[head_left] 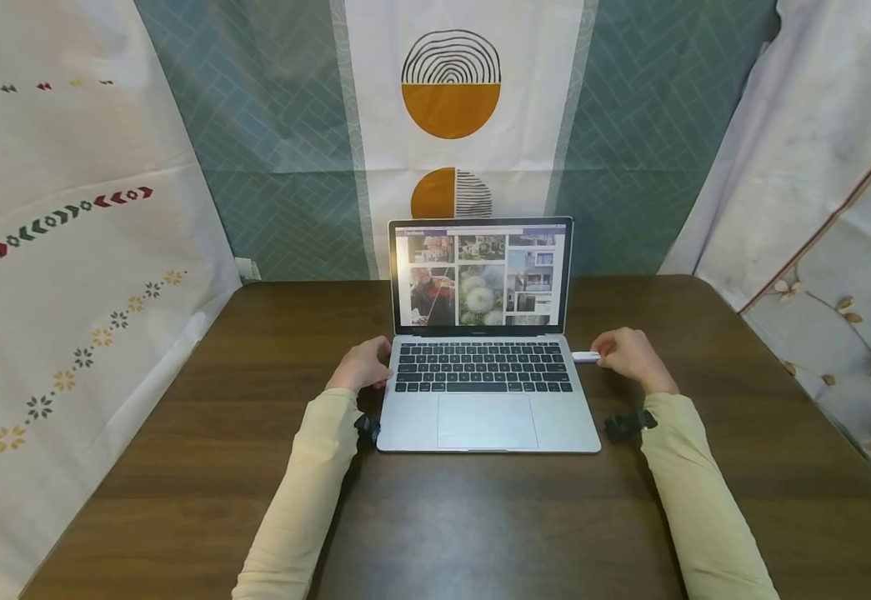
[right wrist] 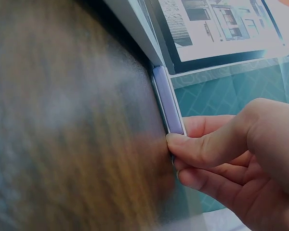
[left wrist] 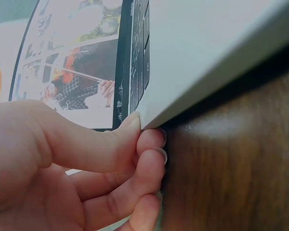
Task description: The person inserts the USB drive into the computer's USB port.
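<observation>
An open silver laptop (head_left: 409, 423) lies on the table, its lit screen (head_left: 480, 279) showing a page of photos. At its left edge my left hand (head_left: 361, 364) grips the side of the base. In the left wrist view the thumb of that hand (left wrist: 94, 159) lies on the top edge, with the fingers curled against the side. On the right, a slim white and lilac USB stick (right wrist: 168, 98) juts from the laptop's side. My right hand (head_left: 632, 358) pinches its outer end between thumb and fingers. The stick's inner end meets the laptop's edge.
The dark brown wooden table (head_left: 202, 467) extends around the laptop. Behind it hangs a green cloth (head_left: 277, 133) with a white panel. Patterned white cloths hang at the left (head_left: 67, 208) and right (head_left: 818, 167). A black band (head_left: 630, 424) circles the right wrist.
</observation>
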A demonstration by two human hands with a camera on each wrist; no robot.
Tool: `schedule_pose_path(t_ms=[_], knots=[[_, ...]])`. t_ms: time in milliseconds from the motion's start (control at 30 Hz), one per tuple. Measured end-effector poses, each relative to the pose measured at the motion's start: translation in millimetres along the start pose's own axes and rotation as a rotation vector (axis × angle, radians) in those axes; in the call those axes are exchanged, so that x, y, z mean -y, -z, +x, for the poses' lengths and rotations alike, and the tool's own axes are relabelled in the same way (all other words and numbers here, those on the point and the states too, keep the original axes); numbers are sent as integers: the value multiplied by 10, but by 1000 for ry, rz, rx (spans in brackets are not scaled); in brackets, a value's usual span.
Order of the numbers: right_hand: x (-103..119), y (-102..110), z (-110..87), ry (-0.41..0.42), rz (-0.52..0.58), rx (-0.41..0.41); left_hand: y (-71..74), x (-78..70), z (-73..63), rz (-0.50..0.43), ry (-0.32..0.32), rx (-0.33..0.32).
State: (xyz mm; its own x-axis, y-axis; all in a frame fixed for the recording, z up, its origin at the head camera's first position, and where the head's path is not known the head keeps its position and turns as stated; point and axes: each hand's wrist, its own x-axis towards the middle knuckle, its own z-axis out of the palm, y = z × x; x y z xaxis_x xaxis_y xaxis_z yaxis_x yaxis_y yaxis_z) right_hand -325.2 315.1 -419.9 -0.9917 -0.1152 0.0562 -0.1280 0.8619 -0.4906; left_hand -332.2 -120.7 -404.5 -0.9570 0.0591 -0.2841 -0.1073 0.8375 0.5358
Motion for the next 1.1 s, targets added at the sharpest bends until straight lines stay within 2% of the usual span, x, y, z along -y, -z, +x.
schedule_pose_path(t_ms=[100, 367, 567, 733, 1100], knots=[[-12, -1, 2, 17, -7, 7, -2, 11, 3, -6, -2, -4], [-71, -53, -44, -2, 30, 56, -64, 66, -1, -24, 2, -5], [-120, -66, -68, -14, 79, 54, -88, 103, -2, -63, -2, -11], [-151, -52, -99, -40, 110, 64, -63, 112, 6, -111, -22, 5], [-124, -12, -96, -20, 130, 61, 32, 145, 23, -162, -46, 29]])
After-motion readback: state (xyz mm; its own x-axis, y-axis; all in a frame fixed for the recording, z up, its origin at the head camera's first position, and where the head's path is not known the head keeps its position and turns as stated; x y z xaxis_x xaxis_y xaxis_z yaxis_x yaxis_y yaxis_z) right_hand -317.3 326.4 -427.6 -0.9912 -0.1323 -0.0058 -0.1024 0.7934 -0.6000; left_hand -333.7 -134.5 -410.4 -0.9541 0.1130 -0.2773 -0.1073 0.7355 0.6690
